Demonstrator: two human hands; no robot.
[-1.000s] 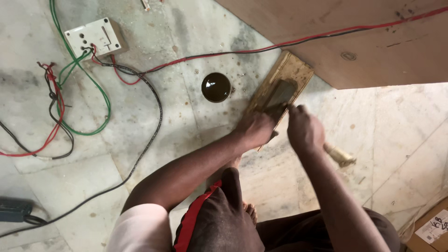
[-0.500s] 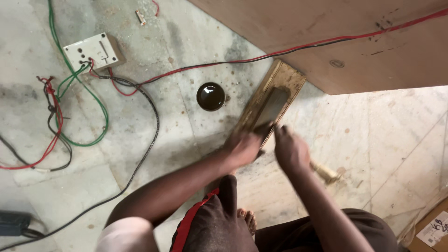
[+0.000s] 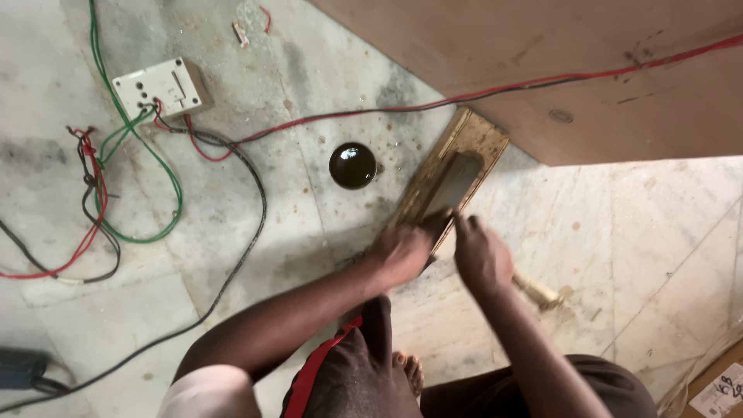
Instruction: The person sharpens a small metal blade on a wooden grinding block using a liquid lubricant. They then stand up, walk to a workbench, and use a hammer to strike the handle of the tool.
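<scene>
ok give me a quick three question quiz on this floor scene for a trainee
1. True or false: both hands, left hand and right hand, are at the near end of the long wooden block with the dark grey stone set in it.
2. Which thing lies on the marble floor just left of that block?
A. a round dark lid-like disc
B. a white square switch box
C. a brown plywood sheet
3. Fill in: the red wire runs from the switch box across the floor and onto the ____ sheet.

Key: 1 true; 2 A; 3 plywood
</scene>
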